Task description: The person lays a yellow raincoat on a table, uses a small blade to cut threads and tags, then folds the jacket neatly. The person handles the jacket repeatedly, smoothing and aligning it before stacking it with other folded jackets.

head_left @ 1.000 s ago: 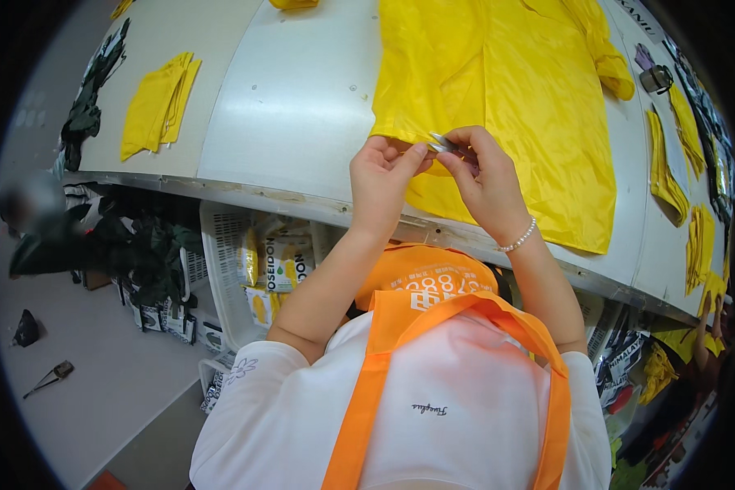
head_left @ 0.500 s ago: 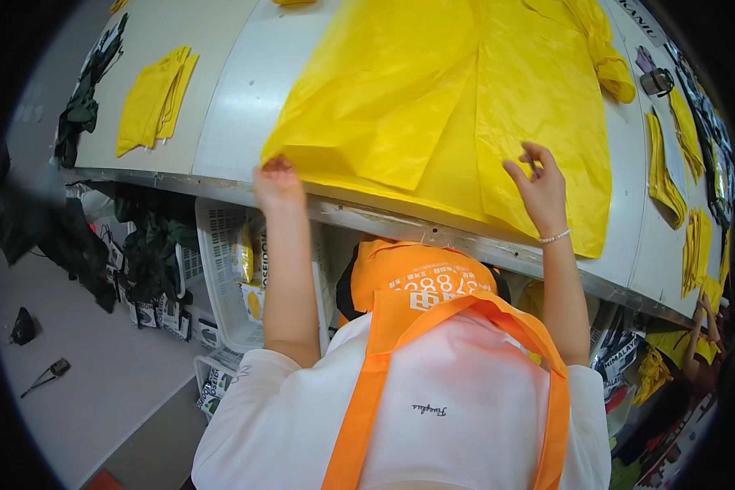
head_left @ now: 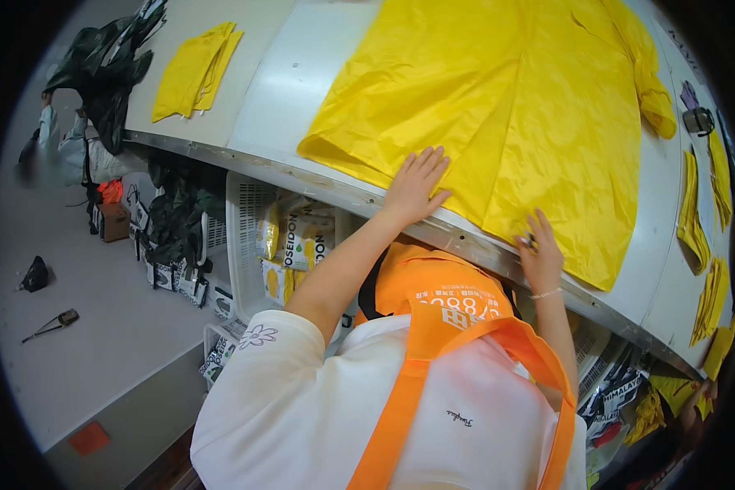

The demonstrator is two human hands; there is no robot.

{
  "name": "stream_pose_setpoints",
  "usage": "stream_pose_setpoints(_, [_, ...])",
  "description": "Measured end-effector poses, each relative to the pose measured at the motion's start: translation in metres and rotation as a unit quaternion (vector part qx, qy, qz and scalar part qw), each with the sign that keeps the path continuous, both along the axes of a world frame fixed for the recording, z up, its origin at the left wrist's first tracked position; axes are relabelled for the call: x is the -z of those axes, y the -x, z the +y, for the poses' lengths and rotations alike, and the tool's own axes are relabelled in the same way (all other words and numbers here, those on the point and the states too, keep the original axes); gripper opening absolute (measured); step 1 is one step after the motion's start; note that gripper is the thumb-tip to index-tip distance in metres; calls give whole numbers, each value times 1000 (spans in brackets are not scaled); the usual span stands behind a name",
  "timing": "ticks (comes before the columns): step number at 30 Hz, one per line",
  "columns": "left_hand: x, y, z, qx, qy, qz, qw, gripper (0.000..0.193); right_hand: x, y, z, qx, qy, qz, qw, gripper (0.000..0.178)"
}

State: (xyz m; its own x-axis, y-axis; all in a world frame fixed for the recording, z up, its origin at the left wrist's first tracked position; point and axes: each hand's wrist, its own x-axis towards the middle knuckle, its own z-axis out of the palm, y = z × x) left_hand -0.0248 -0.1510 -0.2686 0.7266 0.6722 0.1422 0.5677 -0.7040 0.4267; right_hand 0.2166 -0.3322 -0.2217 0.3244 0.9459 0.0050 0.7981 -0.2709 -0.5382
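1. Yellow raincoat (head_left: 576, 155), spread on the metal-edged worktable (head_left: 290, 90); its lower hem lies along the near edge.
2. Left hand (head_left: 417, 186): I see the fingers extended and loosely spread, flat on the coat near its hem, gripping nothing.
3. Right hand (head_left: 541, 259): fingers curled around a small dark object (head_left: 532, 241), too small for me to identify; whether the fingertips press the coat, I cannot tell.
4. Progress: I judge the coat laid out but not folded, with wrinkles across its panels.
5. Surroundings: folded yellow bundle (head_left: 194, 72) at left; dark green garment (head_left: 106, 69) beyond; white basket (head_left: 243, 224) below.
6. Obstruction: the left hand hides part of the hem.
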Motion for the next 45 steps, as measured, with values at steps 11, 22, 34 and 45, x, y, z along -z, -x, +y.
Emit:
stream_pose_setpoints(11, [-1,24,0,-122,24,-118,985,21,26,23,17,-28,12,29,999,25])
stream_pose_setpoints(22, [-141,-20,28,-136,63,-216,965,15,31,24,22,-76,-39,36,996,25])
stream_pose_setpoints(34, [-60,-55,-50,93,73,-77,990,17,-74,-28,14,248,-176,495,814,16])
stream_pose_setpoints(45, [-65,-62,-47,58,371,17,927,27,-28,-18,-47,387,-207,687,579,19])
